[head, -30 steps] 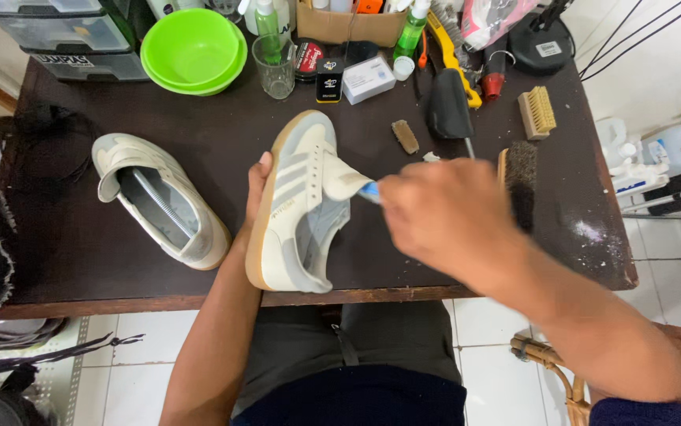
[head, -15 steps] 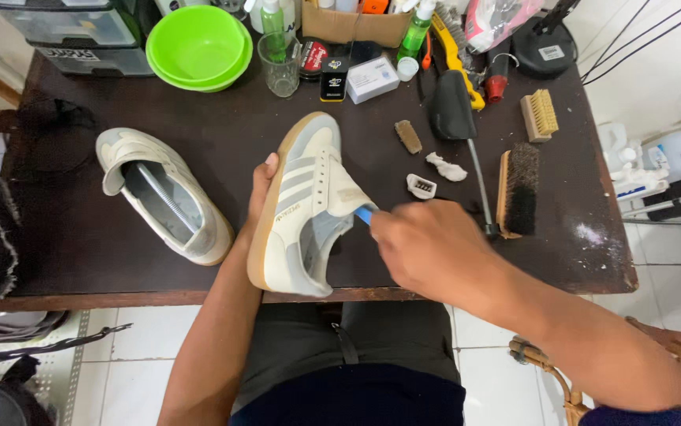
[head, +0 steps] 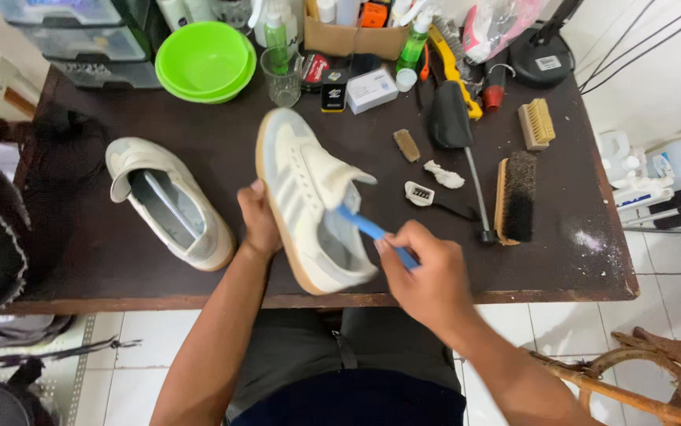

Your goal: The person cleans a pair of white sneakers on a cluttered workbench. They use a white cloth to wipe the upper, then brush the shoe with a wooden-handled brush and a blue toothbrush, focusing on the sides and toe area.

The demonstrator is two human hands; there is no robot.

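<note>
Dark table (head: 119, 268): left hand (head: 260, 223) grip clamped on sneaker (head: 309, 197); right hand (head: 423, 272) grip closed round blue brush (head: 360, 225).

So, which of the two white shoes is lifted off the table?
The shoe with the tan sole, held on its side by the left hand. The other shoe lies flat on the dark table, untouched.

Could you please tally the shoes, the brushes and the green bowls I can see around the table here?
Shoes: 2, one held by the left hand at, one lying on the table
Brushes: 3, blue one in the right hand at, black-bristled, tan
Green bowls: 1 stack
Total: 6
</note>
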